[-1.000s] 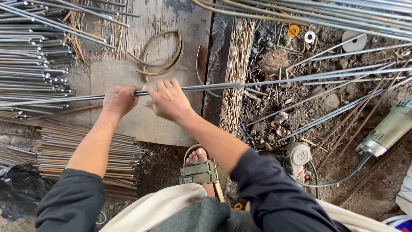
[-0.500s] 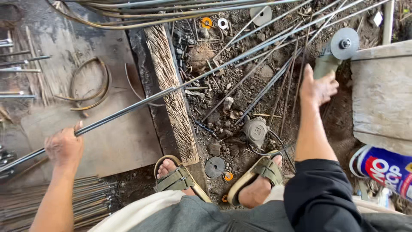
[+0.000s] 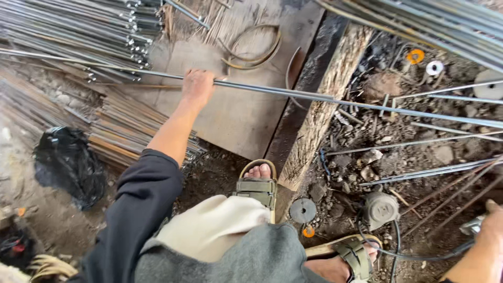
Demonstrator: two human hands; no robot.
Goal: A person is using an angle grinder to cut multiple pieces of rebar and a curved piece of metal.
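My left hand (image 3: 198,86) is closed around a long thin steel rod (image 3: 325,98) that runs from the rod pile at the left, over a wooden board (image 3: 236,115) and a log (image 3: 322,120), out to the right edge. My right hand (image 3: 491,228) shows only at the bottom right corner. It is wrapped on the grey head of an angle grinder (image 3: 471,226), which is mostly cut off. A black cable (image 3: 419,256) leads to the grinder.
A big bundle of steel rods (image 3: 73,31) lies top left, with shorter rusty rods (image 3: 120,136) below it. A black plastic bag (image 3: 68,162), a small motor (image 3: 381,209), a grinding disc (image 3: 303,210) and loose rods (image 3: 435,170) lie on the dirt. My sandalled foot (image 3: 258,183) stands by the log.
My right hand left the rod, reached to the angle grinder and now has it low at the right. My left hand kept its grip on the rod. The view swung back left.
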